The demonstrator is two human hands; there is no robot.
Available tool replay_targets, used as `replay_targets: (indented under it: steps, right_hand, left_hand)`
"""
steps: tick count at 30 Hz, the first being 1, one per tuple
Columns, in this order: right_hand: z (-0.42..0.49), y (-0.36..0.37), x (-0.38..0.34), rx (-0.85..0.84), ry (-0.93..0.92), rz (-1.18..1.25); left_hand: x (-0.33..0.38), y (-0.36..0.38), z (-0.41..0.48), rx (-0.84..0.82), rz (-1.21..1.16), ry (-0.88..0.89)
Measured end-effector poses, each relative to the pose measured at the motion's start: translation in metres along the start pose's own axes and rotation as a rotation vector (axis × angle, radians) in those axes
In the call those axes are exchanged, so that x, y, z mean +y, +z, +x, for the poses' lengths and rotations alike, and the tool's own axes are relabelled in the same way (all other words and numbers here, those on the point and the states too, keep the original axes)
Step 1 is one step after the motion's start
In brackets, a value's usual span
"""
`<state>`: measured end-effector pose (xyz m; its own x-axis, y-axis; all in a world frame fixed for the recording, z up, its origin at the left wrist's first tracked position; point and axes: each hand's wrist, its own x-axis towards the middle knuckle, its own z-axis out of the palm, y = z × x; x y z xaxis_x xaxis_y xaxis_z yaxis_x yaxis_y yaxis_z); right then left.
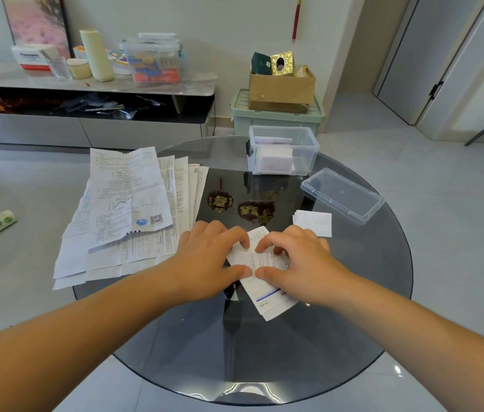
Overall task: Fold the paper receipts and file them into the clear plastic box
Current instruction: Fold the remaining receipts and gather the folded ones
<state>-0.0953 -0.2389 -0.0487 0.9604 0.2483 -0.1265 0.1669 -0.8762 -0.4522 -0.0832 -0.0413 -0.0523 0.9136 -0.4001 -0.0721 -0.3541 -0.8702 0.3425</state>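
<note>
On a glass table [264, 367], the left hand [208, 254] and right hand [297, 260] hold a receipt [260, 263] under curled fingers. Loose papers [127, 209] lie left of the fingers, a folded stack [313, 223] just beyond them to the right, the plastic box [282, 150] farther beyond, its lid [342, 195] right of it.

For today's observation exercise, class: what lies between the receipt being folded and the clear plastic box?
Head view: two red-and-gold ornaments show in the glass table between receipt and box; whether on or under the glass is unclear. Otherwise bare.
</note>
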Motion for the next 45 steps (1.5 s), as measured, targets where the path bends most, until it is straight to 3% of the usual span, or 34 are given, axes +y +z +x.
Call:
replay_targets:
  steps: [9,18,23,29,37,45]
  right_hand:
    - [0.007,-0.009,-0.002,-0.084,0.114,0.041]
    - [0.007,-0.018,0.003,-0.167,0.069,0.112]
    - [0.002,-0.023,0.01,-0.12,0.064,0.325]
    - [0.004,-0.014,0.011,-0.029,-0.014,0.225]
    - [0.002,-0.013,0.006,0.018,-0.026,0.211]
    - [-0.013,-0.039,0.008,-0.012,0.103,0.528]
  left_hand:
    - [-0.005,-0.015,0.007,-0.13,-0.104,-0.012]
    - [-0.002,-0.023,0.007,-0.16,-0.154,0.046]
    - [-0.007,-0.016,0.01,-0.008,-0.42,-0.039]
    - [-0.002,-0.018,0.008,0.06,-0.299,0.064]
    - [0.001,-0.019,0.007,0.046,-0.32,0.08]
    - [0.027,-0.039,0.01,0.145,-0.566,0.136]
